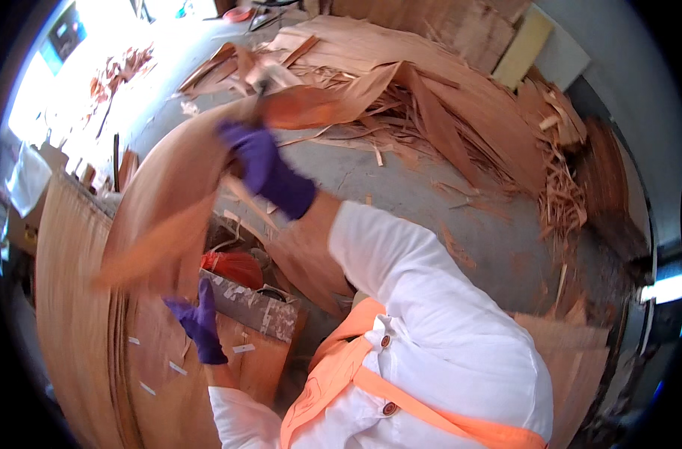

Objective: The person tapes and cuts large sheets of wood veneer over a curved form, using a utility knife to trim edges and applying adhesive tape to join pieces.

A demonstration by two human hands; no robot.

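Several stacked wood sheets (68, 299) line the far left. Beside them, a thin veneer (165, 191) curves in a blur. Near its lower edge, the left hand (196, 322) spreads thumb from fingers. Rightward, the right hand (268, 168) meets its upper part, grip too blurred to tell.
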